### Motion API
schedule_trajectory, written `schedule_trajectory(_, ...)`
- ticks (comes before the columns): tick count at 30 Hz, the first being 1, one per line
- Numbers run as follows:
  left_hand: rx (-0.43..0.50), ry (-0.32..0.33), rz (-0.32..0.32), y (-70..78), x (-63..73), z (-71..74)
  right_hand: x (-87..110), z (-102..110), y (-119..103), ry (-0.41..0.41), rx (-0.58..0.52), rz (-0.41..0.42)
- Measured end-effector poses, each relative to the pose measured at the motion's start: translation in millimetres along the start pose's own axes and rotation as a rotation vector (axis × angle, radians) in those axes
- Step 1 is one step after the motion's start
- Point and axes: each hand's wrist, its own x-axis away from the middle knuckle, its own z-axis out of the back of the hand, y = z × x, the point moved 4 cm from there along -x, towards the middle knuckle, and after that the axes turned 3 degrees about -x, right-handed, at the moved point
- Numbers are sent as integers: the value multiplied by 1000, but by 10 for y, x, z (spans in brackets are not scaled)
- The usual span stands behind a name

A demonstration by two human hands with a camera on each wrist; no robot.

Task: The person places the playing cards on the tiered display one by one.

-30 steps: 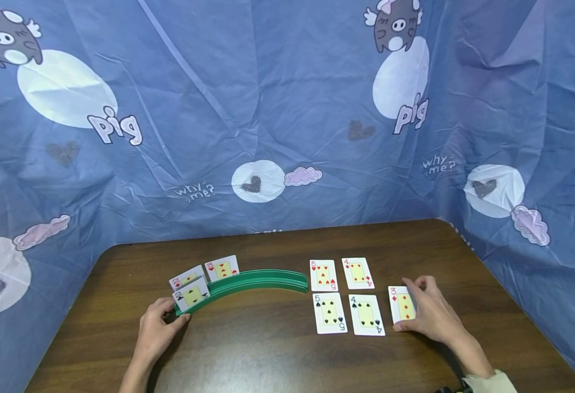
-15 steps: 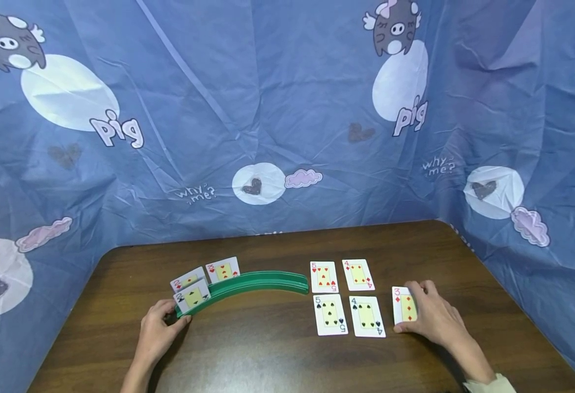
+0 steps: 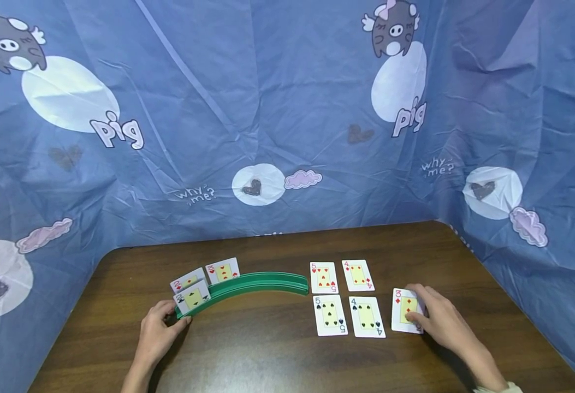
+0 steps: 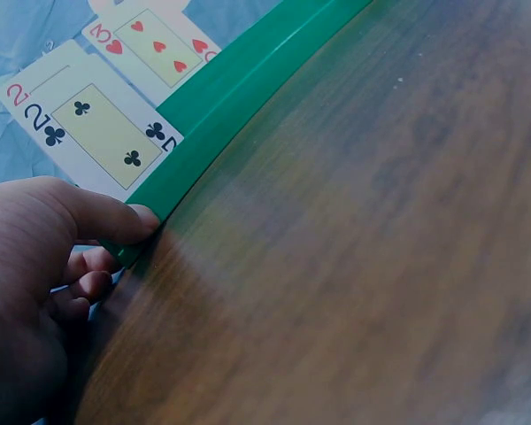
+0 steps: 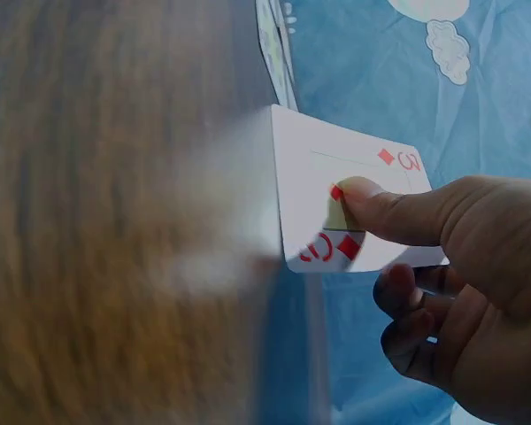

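My left hand [image 3: 156,331] grips the left end of a curved green card holder [image 3: 265,281], its thumb on the front wall. At that end, a two of clubs [image 3: 191,297] stands in front of a red two [image 3: 184,278] that it partly covers. A three of hearts [image 3: 224,269] stands in the holder just right of them. My right hand [image 3: 443,321] pinches a three of diamonds [image 5: 299,177] by its right side. The thumb presses on the card's face, and the other fingers curl behind it in the right wrist view.
Face up between holder and right hand lie a five of hearts [image 3: 324,277], a four of diamonds [image 3: 358,275], a five of spades [image 3: 330,315] and a four of spades [image 3: 367,316]. A blue printed cloth [image 3: 267,98] hangs behind the brown table [image 3: 258,360].
The right hand held the three of diamonds by its edges earlier; now its thumb lies on the face. The card shifted slightly right. The left hand stays on the holder.
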Motion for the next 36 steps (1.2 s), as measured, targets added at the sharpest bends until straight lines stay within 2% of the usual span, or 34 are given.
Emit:
schedule_trajectory(5, 2, 2, 5, -5, 3, 4, 21, 91, -27, 76, -41, 107)
schedule_trajectory(19, 13, -6, 14, 14, -31, 1, 40, 274, -53, 78, -195, 125)
schedule_trajectory(26, 19, 19, 2, 0, -24, -1, -68, 398, -138, 52, -197, 91)
schedule_trajectory(36, 21, -12, 22, -8, -6, 10, -379, 467, -456, 54, -217, 101)
